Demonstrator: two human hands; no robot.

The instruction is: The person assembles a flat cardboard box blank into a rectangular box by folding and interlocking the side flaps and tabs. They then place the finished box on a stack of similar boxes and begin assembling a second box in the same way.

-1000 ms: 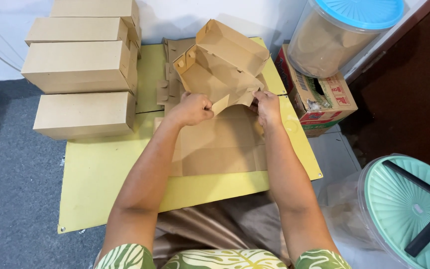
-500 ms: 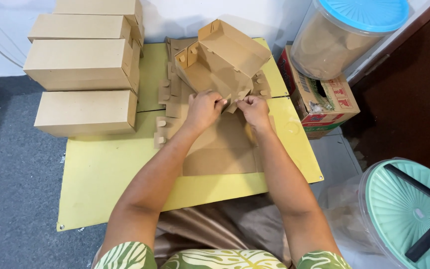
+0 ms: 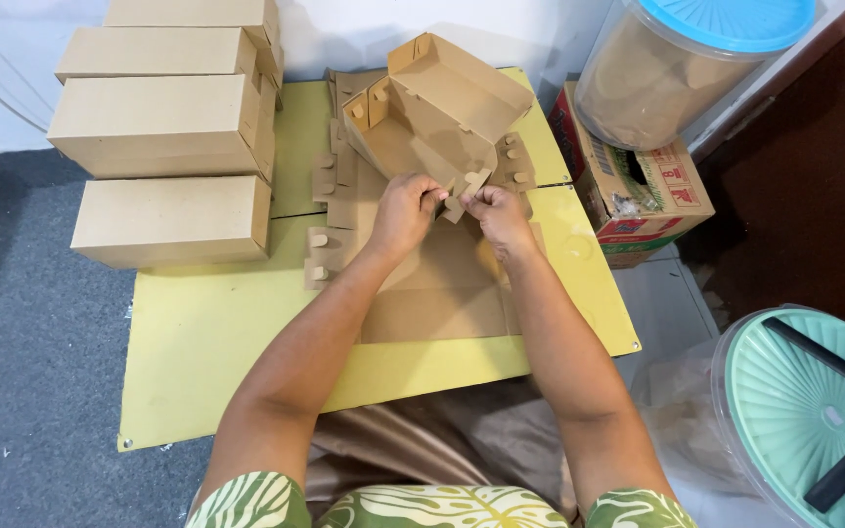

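A half-folded brown cardboard box (image 3: 442, 112) stands tilted on a stack of flat cardboard blanks (image 3: 442, 284) on a yellow board (image 3: 227, 342). My left hand (image 3: 401, 210) pinches a tab at the box's near edge. My right hand (image 3: 499, 215) grips the neighbouring tab, thumb and fingers closed on it. Both hands meet at the box's front corner, almost touching each other.
Several finished brown boxes (image 3: 173, 220) are stacked at the left and back of the board. A clear tub with a blue lid (image 3: 677, 68) sits on a printed carton (image 3: 638, 186) at the right. A green-lidded tub (image 3: 814, 411) stands near my right side. Grey carpet (image 3: 22, 342) lies left.
My hands have moved up from the flat blank to the box's front edge and closed in on its tabs. The box itself has stayed where it was.
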